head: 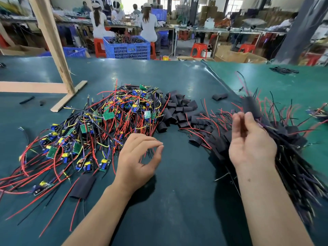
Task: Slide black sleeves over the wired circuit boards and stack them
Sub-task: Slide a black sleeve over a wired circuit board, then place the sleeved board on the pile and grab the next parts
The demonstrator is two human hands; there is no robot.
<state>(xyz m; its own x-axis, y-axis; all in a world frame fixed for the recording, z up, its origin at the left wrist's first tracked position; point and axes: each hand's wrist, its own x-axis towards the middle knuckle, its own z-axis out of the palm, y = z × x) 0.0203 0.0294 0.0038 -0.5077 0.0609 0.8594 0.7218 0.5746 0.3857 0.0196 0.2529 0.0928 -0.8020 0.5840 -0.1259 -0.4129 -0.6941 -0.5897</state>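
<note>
A tangled heap of green circuit boards with red, black and yellow wires (106, 125) covers the left of the green table mat (177, 183). Behind the middle lies a pile of loose black sleeves (179, 110). On the right is a stack of sleeved boards (284, 148), wires fanning out. My left hand (138, 158) hovers at the heap's near edge, fingers curled and apart, holding nothing. My right hand (252, 141) is raised palm toward me, fingers loose. A blurred sleeved board (251, 105) sits just past its fingertips, over the stack. One more sleeved board (83, 185) lies left of my left forearm.
A wooden frame post (53, 41) and its foot (69, 96) stand on the table at the back left. A single sleeve (219, 96) lies apart behind the stack. Beyond the table are a blue crate (127, 48), red stools and seated people at benches.
</note>
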